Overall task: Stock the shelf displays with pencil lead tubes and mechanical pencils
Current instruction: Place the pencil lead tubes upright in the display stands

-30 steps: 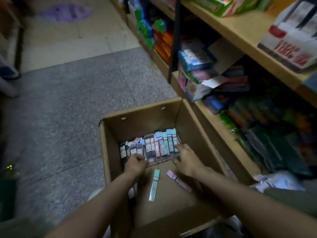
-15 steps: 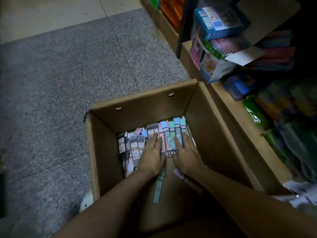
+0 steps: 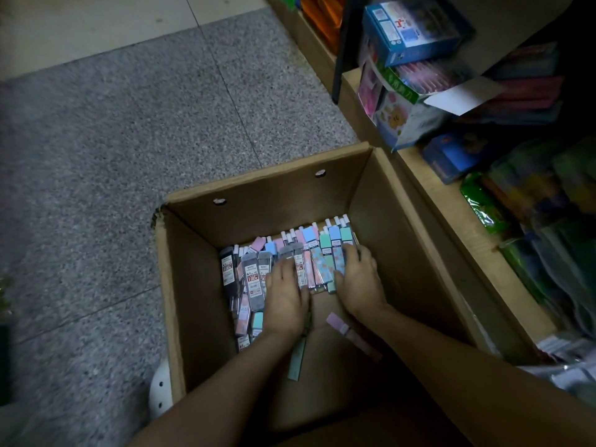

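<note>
Now both grips, left hand and right hand, spread flat atop lead tubes in box.

Both hands further onto the lead tubes

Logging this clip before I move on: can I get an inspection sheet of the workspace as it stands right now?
Surface: grey speckled floor; open cardboard box stands on it.
Job's things: lead tubes in a row along the box's far wall; loose teal tube and pink tube lie nearer.
Clutter: white perforated object beside the box.
Hands: left hand and right hand rest on the row, fingers over the tubes.
Cables: nothing seen.
Surroundings: wooden shelf on the right with boxed goods.
</note>
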Tool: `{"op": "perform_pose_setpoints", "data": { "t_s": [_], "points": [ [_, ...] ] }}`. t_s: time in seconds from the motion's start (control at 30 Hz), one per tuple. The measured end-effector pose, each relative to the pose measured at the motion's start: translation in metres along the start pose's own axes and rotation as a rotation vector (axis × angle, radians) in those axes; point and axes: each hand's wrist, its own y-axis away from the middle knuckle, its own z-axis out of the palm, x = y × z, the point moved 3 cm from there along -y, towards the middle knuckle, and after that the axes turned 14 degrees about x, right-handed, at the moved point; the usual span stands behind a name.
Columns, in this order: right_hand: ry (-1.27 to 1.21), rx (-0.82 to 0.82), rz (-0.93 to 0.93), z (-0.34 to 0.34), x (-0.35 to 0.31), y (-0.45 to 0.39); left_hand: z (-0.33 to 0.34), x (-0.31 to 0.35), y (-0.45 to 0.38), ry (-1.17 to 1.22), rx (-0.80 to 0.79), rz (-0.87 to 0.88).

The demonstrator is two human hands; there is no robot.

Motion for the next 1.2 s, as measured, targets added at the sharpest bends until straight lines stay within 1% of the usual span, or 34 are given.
{"op": "perform_pose_setpoints", "data": {
  "t_s": [0.07, 0.13, 0.23, 0.33, 0.43, 0.57, 0.63, 0.7, 0.8, 0.93, 1.0, 1.07, 1.1, 1.13, 1.2],
  "points": [
    [-0.031, 0.033, 0.034, 0.002, -0.002, -0.006, 0.004, 0.0, -0.009, -0.058, 0.006, -0.071],
    [-0.056, 0.079, 0.057, 0.004, -0.002, -0.008, 0.009, 0.002, -0.014, -0.081, 0.016, -0.047],
    [-0.062, 0.13, 0.084, 0.007, 0.001, -0.006, 0.012, 0.003, -0.017, -0.039, 0.087, -0.025],
    [-0.101, 0.146, 0.119, 0.011, 0.003, -0.006, 0.013, 0.003, -0.017, 0.019, 0.163, -0.02],
    [-0.185, 0.182, 0.183, 0.012, 0.002, -0.006, 0.015, 0.002, -0.019, 0.097, 0.191, -0.071],
    [-0.26, 0.199, 0.24, 0.012, 0.0, -0.003, 0.019, -0.004, -0.023, 0.195, 0.171, -0.278],
    [-0.29, 0.186, 0.268, 0.011, 0.001, -0.002, 0.021, -0.007, -0.026, 0.208, 0.14, -0.347],
    [-0.328, 0.172, 0.286, 0.007, 0.001, 0.001, 0.02, -0.008, -0.027, 0.197, 0.126, -0.355],
    [-0.488, 0.136, 0.326, -0.005, 0.002, 0.01, 0.017, -0.004, -0.024, 0.159, 0.11, -0.333],
    [-0.651, 0.05, 0.342, -0.024, -0.001, 0.021, 0.0, 0.003, -0.018, 0.248, 0.036, -0.383],
    [-0.689, 0.036, 0.338, -0.038, -0.005, 0.023, -0.013, 0.013, -0.015, 0.354, -0.088, -0.402],
    [-0.725, 0.053, 0.297, -0.059, -0.012, 0.022, -0.03, 0.032, -0.015, 0.521, -0.24, -0.423],
    [-0.757, 0.065, 0.273, -0.072, -0.017, 0.022, -0.04, 0.043, -0.017, 0.579, -0.292, -0.397],
    [-0.789, 0.077, 0.252, -0.086, -0.021, 0.022, -0.052, 0.055, -0.022, 0.581, -0.319, -0.337],
    [-0.842, 0.124, 0.193, -0.12, -0.03, 0.023, -0.078, 0.083, -0.033, 0.514, -0.353, -0.199]
  ]
}}
